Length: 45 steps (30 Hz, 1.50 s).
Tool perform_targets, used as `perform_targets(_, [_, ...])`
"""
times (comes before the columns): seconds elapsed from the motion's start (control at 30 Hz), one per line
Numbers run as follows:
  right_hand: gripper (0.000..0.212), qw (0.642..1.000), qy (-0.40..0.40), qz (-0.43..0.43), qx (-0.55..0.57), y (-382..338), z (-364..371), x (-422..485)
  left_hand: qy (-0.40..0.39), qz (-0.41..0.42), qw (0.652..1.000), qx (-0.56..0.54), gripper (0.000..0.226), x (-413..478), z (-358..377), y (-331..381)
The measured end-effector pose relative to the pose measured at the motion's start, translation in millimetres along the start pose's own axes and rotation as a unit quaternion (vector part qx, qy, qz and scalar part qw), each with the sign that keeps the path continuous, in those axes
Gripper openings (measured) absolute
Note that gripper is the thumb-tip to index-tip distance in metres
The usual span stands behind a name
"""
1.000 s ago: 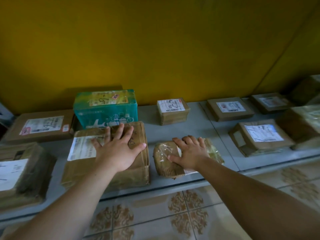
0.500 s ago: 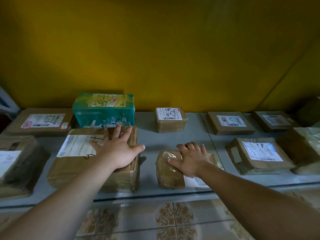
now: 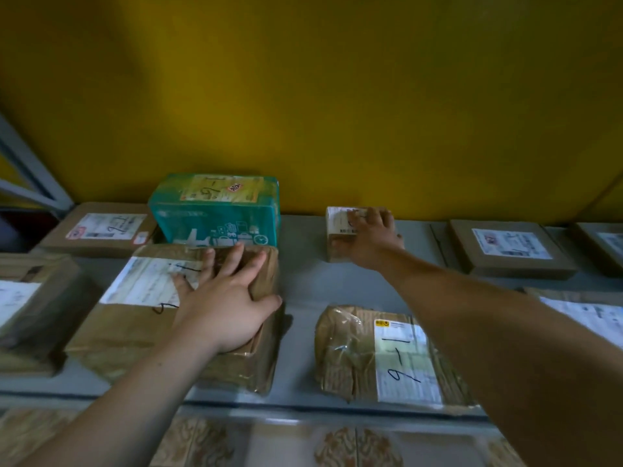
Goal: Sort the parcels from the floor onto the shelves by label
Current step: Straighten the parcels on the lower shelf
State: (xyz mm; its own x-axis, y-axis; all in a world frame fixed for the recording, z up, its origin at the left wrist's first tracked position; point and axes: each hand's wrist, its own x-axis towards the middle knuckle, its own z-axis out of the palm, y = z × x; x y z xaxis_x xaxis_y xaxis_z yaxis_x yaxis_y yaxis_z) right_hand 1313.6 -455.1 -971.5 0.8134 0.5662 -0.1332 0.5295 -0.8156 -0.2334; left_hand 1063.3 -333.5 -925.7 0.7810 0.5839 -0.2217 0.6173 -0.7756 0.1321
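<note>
A grey shelf (image 3: 303, 281) runs along a yellow wall and carries several labelled parcels. My left hand (image 3: 226, 305) rests flat, fingers spread, on a large brown taped parcel (image 3: 135, 335) with a white label. Behind that parcel stands a teal box (image 3: 215, 217). My right hand (image 3: 371, 241) reaches to the back of the shelf and holds a small cardboard box (image 3: 337, 220), fingers over its top and thumb on its near face. A plastic-wrapped brown parcel (image 3: 350, 352) marked "9-1" lies free at the shelf's front edge, under my right forearm.
More parcels lie on the shelf: a flat brown one (image 3: 101, 230) at the back left, a bulky one (image 3: 27, 305) at the far left, a flat box (image 3: 505, 247) at the back right, and a labelled one (image 3: 593, 315) at the right edge. Patterned floor tiles (image 3: 337, 446) show below.
My right hand has left the plastic-wrapped parcel and moved back to the small box by the wall. My left hand stays on the large brown parcel. The view has come closer.
</note>
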Motion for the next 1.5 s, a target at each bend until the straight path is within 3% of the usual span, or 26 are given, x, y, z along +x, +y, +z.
perform_targets(0.47, [0.082, 0.998, -0.011, 0.032, -0.056, 13, -35, -83, -0.015, 0.020, 1.000, -0.012, 0.074, -3, -5, 2])
perform_targets(0.6, [0.080, 0.994, -0.026, 0.078, -0.067, 38, -54, -137, -0.031, 0.102, 0.994, 0.016, 0.073, -2, -14, 18])
perform_targets(0.8, [0.073, 0.988, -0.012, 0.146, -0.055, 88, -79, -199, -0.049, 0.237, 0.970, -0.039, 0.071, -23, -7, 107])
perform_targets(0.97, [0.071, 0.979, -0.011, 0.194, -0.058, 146, -95, -231, -0.095, 0.276, 0.955, -0.048, 0.072, -43, 18, 169])
perform_targets(1.27, [0.073, 0.979, 0.006, 0.201, -0.020, 271, -77, -238, -0.085, 0.271, 0.959, -0.020, 0.074, -58, 77, 277])
perform_targets(1.5, [0.074, 0.991, -0.012, 0.130, 0.035, 321, -68, -199, -0.031, 0.138, 0.988, 0.057, 0.072, -33, 98, 289])
